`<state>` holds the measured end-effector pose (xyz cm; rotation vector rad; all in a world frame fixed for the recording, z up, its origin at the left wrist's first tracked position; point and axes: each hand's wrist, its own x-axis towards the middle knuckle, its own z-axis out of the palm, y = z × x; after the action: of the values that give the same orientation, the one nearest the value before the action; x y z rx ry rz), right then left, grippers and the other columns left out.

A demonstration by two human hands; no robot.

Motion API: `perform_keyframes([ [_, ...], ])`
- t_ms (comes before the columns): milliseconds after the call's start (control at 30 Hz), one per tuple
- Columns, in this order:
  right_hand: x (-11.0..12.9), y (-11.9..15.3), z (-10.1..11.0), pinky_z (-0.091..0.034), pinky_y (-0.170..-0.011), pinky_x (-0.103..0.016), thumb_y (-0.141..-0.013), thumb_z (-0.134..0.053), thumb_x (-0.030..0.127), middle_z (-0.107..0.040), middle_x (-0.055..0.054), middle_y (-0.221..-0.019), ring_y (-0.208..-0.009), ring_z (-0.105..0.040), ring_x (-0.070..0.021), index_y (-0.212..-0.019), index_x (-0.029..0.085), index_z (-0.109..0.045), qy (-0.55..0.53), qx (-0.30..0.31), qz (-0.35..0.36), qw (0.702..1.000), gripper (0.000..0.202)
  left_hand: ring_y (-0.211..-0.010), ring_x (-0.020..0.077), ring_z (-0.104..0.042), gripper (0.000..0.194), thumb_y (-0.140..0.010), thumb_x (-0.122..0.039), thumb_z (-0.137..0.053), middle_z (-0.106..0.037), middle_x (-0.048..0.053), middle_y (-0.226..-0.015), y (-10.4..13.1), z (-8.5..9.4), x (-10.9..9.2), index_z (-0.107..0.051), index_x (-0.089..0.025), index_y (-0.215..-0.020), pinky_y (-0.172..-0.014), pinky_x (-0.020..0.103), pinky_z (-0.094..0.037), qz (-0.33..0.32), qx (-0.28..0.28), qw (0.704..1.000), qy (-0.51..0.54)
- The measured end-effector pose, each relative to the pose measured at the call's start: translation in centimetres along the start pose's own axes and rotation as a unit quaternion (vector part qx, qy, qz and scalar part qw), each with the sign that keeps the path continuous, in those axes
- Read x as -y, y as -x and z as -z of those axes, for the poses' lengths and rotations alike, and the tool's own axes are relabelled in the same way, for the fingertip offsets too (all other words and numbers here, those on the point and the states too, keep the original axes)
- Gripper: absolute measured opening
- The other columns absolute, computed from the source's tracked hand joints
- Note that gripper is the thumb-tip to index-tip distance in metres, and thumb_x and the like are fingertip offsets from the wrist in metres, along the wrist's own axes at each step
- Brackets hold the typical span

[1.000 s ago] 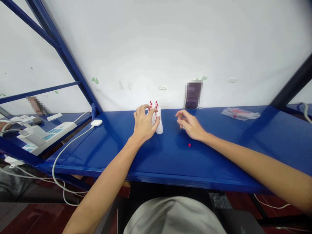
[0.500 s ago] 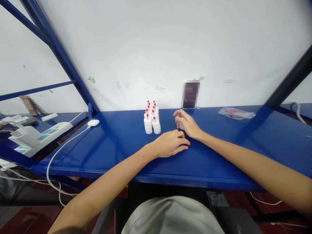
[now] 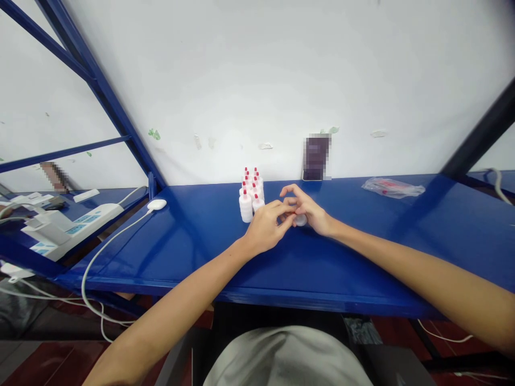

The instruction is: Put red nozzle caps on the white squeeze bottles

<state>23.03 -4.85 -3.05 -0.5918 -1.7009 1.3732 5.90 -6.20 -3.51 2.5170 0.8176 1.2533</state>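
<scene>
My right hand [image 3: 311,213] has its fingers curled round a small white squeeze bottle [image 3: 300,220]; only the bottle's pale round end shows below the fingers. My left hand [image 3: 265,225] meets it from the left, thumb and fingers pinched together at the bottle. Between the fingertips a trace of red shows, seemingly the small red cap, mostly hidden. Close behind my left hand stand several white bottles with red tips [image 3: 246,206], upright in two rows on the blue table [image 3: 193,236]. My left hand partly covers the nearest right one.
A phone-like dark panel [image 3: 316,158], blurred out, leans against the white wall. On the right lies a clear plastic bag [image 3: 392,187] with red pieces inside. At left are a white charger puck [image 3: 156,204] with its cable and a power strip [image 3: 86,222]. Blue frame posts flank the table.
My left hand has risen from the table with the red piece and moved to the bottle in my right hand. My right hand has turned slightly, and the bottle's end now shows below it.
</scene>
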Motion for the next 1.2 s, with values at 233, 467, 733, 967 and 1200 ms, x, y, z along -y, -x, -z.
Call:
perform_keyframes([
  [233,0.3,0.3,-0.9,-0.034,-0.041,-0.021,-0.068,-0.043,0.015,-0.051,0.006,-0.076,-0.046,-0.042,-0.0082,-0.11,0.026,-0.041,0.077,-0.038,0.0,0.996,0.043,-0.076,0.0138,-0.056,0.01,-0.088,-0.022,-0.057,-0.059,0.003,-0.085,0.2,0.0,-0.3,-0.066,-0.018,-0.084,-0.066,0.026,-0.043,0.009,0.028,0.997,-0.07],
  [467,0.3,0.3,-1.5,-0.032,-0.037,-0.022,-0.067,-0.043,0.012,-0.046,0.005,-0.084,-0.045,-0.039,-0.0063,-0.099,0.026,-0.039,0.095,-0.094,0.034,0.99,0.035,-0.05,0.0081,-0.046,0.014,-0.091,-0.024,-0.053,-0.047,-0.006,-0.055,0.6,-0.7,-0.1,-0.056,-0.017,-0.079,-0.054,0.023,-0.034,0.06,0.053,0.997,-0.006],
  [733,0.2,-0.6,-0.7,-0.051,-0.068,-0.033,-0.083,-0.052,0.029,-0.051,0.0,-0.1,-0.079,-0.058,-0.0152,-0.111,0.028,-0.043,0.041,-0.127,0.084,0.988,0.029,-0.081,0.0165,-0.055,0.019,-0.096,-0.024,-0.045,-0.061,0.005,-0.084,-0.7,2.9,0.6,-0.062,-0.017,-0.09,-0.078,0.03,-0.044,-0.044,-0.119,0.977,-0.172],
  [967,0.0,-0.1,-0.4,-0.048,-0.072,-0.034,-0.087,-0.05,0.024,-0.056,-0.003,-0.093,-0.08,-0.057,-0.0172,-0.104,0.022,-0.051,0.281,-0.061,0.081,0.954,0.017,-0.07,0.0131,-0.056,0.021,-0.095,-0.024,-0.045,-0.064,0.004,-0.077,-0.2,5.1,1.4,-0.063,-0.017,-0.088,-0.069,0.026,-0.044,-0.125,-0.058,0.965,-0.225],
  [1200,0.0,0.0,0.3,-0.043,-0.09,-0.039,-0.086,-0.052,0.023,-0.056,-0.006,-0.103,-0.097,-0.055,-0.0212,-0.102,0.021,-0.054,0.389,-0.021,0.071,0.918,0.016,-0.064,0.018,-0.064,0.028,-0.095,-0.039,-0.045,-0.069,0.004,-0.075,0.5,5.2,-0.6,-0.066,-0.021,-0.1,-0.055,0.026,-0.039,0.003,0.161,0.93,-0.332],
])
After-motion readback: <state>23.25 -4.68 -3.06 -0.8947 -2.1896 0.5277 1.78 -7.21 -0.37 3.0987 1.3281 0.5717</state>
